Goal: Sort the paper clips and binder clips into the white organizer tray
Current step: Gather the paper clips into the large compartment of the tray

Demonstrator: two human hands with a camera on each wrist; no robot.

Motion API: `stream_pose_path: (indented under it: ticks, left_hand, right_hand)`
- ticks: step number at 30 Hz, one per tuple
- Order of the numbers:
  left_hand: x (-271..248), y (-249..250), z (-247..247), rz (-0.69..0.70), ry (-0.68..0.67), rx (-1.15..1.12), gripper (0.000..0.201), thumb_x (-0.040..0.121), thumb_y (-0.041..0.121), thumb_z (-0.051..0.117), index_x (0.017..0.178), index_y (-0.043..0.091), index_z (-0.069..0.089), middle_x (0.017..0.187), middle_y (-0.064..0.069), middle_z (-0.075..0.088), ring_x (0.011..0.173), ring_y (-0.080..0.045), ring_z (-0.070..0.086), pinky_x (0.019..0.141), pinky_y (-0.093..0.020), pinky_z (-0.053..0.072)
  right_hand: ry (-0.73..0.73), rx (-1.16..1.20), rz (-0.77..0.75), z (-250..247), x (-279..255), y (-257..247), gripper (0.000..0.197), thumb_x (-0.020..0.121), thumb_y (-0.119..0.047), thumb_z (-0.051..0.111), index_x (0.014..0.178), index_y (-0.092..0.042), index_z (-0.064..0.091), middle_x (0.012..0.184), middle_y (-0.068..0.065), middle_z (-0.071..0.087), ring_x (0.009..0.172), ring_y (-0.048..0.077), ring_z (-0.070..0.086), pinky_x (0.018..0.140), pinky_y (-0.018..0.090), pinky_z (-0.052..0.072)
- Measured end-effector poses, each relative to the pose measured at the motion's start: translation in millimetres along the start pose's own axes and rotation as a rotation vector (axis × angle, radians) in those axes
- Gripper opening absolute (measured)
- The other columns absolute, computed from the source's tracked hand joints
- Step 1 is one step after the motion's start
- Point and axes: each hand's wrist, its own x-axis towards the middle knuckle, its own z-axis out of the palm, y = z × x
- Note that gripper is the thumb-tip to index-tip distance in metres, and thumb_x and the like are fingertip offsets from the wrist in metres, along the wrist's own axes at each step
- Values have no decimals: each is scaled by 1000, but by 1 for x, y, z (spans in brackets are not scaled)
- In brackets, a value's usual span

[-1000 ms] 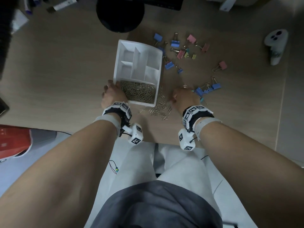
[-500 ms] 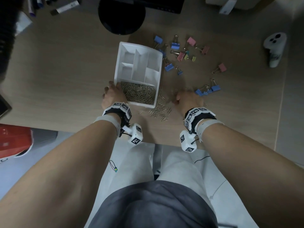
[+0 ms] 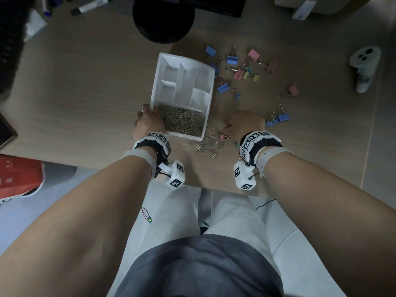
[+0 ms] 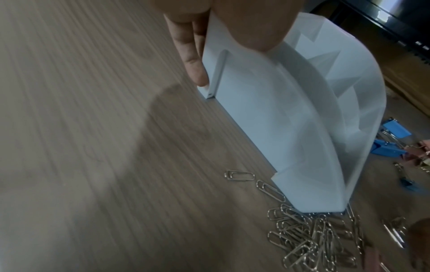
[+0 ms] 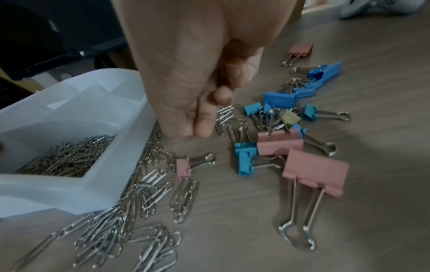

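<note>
The white organizer tray (image 3: 186, 59) sits on the wooden desk, and its near compartment is full of paper clips (image 3: 182, 123). My left hand (image 3: 147, 123) grips the tray's near left corner (image 4: 267, 119), thumb on the near wall and fingers down the side. Loose paper clips (image 3: 205, 144) lie by the tray's near right corner. My right hand (image 5: 209, 117) hovers just right of them, fingers curled and pinching a few paper clips (image 5: 225, 112). Pink and blue binder clips (image 5: 314, 173) lie under and beside it. More binder clips (image 3: 232, 60) are scattered right of the tray.
A black round monitor base (image 3: 162, 20) stands behind the tray. A white controller (image 3: 364, 65) lies at the far right and markers (image 3: 90, 5) at the far left. A red box (image 3: 19, 176) sits below the desk's front edge.
My right hand has shifted slightly among the clips, and a small pink binder clip now shows beside it. My left hand has stayed on the tray's corner.
</note>
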Motion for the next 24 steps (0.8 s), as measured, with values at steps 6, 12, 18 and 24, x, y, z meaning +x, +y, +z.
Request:
stream_pose_path:
  ticks: [6, 12, 18, 24]
  left_hand:
    - [2, -1, 1, -9, -10, -16, 46, 101, 46, 26, 130, 14, 42, 124, -13, 55, 112, -36, 55, 84, -44, 44]
    - [3, -3, 3, -6, -10, -16, 46, 101, 46, 26, 132, 14, 42, 126, -13, 55, 114, -36, 54, 86, -44, 44]
    - [4, -3, 4, -9, -9, -24, 45, 101, 45, 26, 130, 15, 44, 124, -13, 56, 112, -37, 55, 84, -44, 44]
    - [4, -3, 4, -11, -4, -19, 47, 101, 46, 26, 131, 15, 43, 125, -12, 55, 112, -37, 55, 86, -45, 44]
  right_hand:
    - [-48, 76, -183, 11, -13, 9, 30, 78, -50, 60, 100, -29, 62, 93, -7, 66, 91, 24, 64, 79, 33, 53]
    - [2, 55, -219, 11, -15, 5, 16, 82, -41, 61, 84, -27, 69, 85, -8, 69, 85, 20, 65, 80, 33, 54]
    - [-114, 94, -207, -2, -9, 1, 23, 79, -46, 66, 93, -27, 68, 92, -7, 68, 90, 21, 65, 85, 36, 55]
    - [-97, 110, -196, 12, -20, 2, 34, 72, -51, 72, 98, -31, 65, 98, -9, 66, 92, 18, 63, 85, 34, 52]
